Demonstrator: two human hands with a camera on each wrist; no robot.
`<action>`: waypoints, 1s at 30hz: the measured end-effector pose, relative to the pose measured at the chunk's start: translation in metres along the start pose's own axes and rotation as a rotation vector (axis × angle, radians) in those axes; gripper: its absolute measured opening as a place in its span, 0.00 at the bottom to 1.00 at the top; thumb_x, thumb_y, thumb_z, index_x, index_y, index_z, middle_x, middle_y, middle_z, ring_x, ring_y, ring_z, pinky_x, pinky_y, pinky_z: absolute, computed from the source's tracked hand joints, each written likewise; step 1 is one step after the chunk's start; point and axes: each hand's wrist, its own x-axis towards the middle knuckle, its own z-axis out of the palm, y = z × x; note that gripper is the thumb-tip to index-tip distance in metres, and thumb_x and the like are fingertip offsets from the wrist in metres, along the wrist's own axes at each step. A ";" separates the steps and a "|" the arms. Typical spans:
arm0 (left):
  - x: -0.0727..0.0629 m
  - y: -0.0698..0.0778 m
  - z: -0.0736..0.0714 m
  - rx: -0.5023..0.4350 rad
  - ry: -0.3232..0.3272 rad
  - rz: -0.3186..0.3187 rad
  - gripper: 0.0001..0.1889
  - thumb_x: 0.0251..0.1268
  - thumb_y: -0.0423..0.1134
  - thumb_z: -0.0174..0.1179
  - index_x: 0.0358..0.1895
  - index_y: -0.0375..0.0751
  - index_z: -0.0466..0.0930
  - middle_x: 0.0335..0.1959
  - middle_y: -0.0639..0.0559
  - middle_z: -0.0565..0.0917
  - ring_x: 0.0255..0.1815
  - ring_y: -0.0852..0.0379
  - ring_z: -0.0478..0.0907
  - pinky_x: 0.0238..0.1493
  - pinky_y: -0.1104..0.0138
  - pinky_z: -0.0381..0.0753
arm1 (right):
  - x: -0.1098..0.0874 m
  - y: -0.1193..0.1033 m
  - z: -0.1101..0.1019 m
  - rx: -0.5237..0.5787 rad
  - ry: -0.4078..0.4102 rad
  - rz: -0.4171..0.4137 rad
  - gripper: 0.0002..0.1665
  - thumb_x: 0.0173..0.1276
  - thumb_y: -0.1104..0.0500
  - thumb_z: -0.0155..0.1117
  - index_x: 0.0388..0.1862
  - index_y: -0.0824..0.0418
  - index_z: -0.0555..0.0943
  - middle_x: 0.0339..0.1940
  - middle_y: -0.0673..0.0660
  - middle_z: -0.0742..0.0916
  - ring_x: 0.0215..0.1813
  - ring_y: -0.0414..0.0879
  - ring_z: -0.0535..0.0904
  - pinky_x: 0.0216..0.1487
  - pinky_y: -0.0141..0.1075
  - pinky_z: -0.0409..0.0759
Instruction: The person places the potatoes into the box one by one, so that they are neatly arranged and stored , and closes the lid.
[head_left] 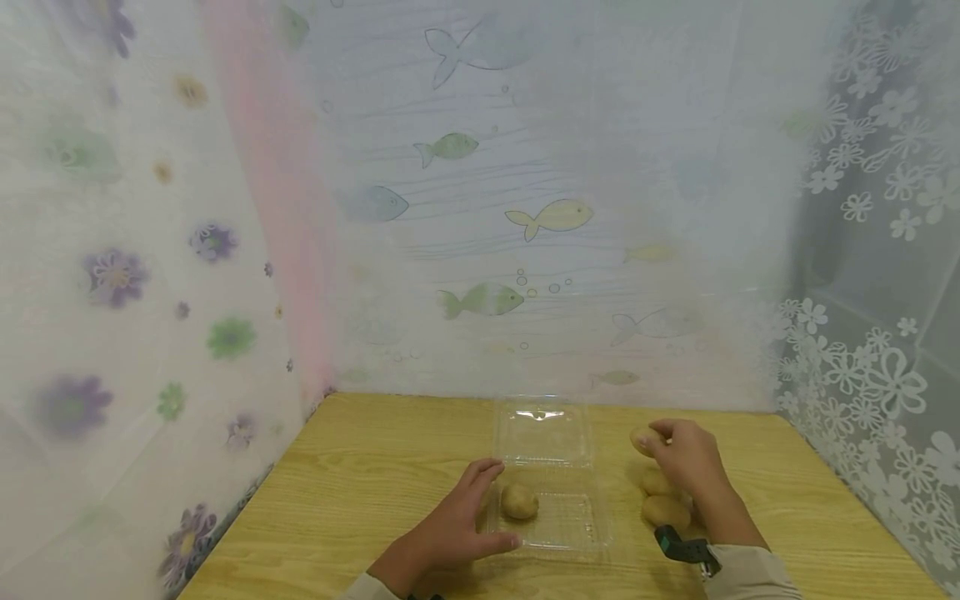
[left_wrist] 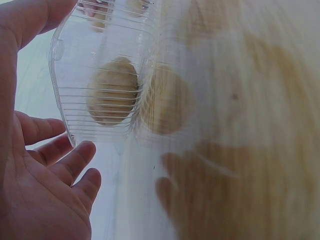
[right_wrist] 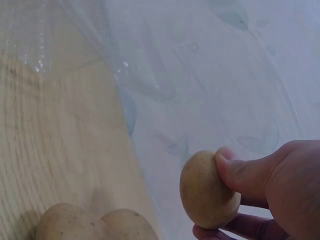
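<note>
A clear plastic clamshell container (head_left: 566,521) lies unfolded on the table, its lid (head_left: 543,437) flat toward the back. One potato (head_left: 519,502) sits in the left part of its base, seen through the ribbed wall in the left wrist view. My left hand (head_left: 457,517) spans the left side of the base, thumb and fingers spread and touching its edge. To the right, my right hand (head_left: 692,462) pinches another potato (right_wrist: 207,190) between thumb and fingers, held above the table. Two more potatoes (head_left: 666,511) lie just below that hand, partly hidden by it.
The wood-grain table (head_left: 360,475) ends at a hanging curtain (head_left: 480,250) printed with fish. Flowered sheets hang along the left and right sides. A dark band (head_left: 682,546) is worn on my right wrist.
</note>
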 end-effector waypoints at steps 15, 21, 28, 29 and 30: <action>0.000 -0.001 0.000 0.017 0.011 0.006 0.54 0.64 0.69 0.64 0.84 0.44 0.51 0.82 0.50 0.55 0.77 0.43 0.64 0.68 0.42 0.74 | -0.003 -0.022 -0.003 0.035 0.035 -0.062 0.32 0.78 0.45 0.63 0.68 0.68 0.79 0.64 0.69 0.84 0.59 0.66 0.84 0.47 0.53 0.87; 0.000 -0.001 0.000 0.012 0.006 0.003 0.54 0.64 0.69 0.65 0.84 0.45 0.50 0.82 0.50 0.54 0.78 0.43 0.64 0.68 0.41 0.74 | -0.006 -0.031 -0.004 0.047 0.040 -0.072 0.30 0.77 0.48 0.65 0.68 0.67 0.79 0.64 0.70 0.84 0.58 0.66 0.85 0.46 0.52 0.88; 0.001 -0.001 -0.001 0.008 0.002 -0.004 0.54 0.64 0.69 0.65 0.84 0.45 0.50 0.82 0.50 0.54 0.78 0.42 0.64 0.68 0.41 0.74 | -0.007 -0.040 -0.004 0.071 0.030 -0.079 0.31 0.76 0.47 0.66 0.68 0.66 0.80 0.64 0.69 0.84 0.57 0.64 0.86 0.45 0.50 0.88; 0.001 -0.001 -0.001 0.009 0.002 -0.003 0.54 0.64 0.69 0.65 0.84 0.44 0.50 0.82 0.50 0.54 0.78 0.42 0.64 0.68 0.41 0.74 | -0.006 -0.041 -0.004 0.072 0.027 -0.079 0.31 0.76 0.46 0.66 0.67 0.66 0.80 0.64 0.69 0.84 0.57 0.64 0.86 0.45 0.50 0.88; 0.001 -0.001 -0.001 0.010 0.003 -0.003 0.54 0.64 0.69 0.65 0.84 0.44 0.50 0.82 0.50 0.54 0.77 0.43 0.64 0.68 0.41 0.74 | -0.006 -0.042 -0.004 0.076 0.024 -0.080 0.31 0.76 0.46 0.66 0.67 0.65 0.80 0.63 0.69 0.84 0.57 0.63 0.86 0.45 0.50 0.88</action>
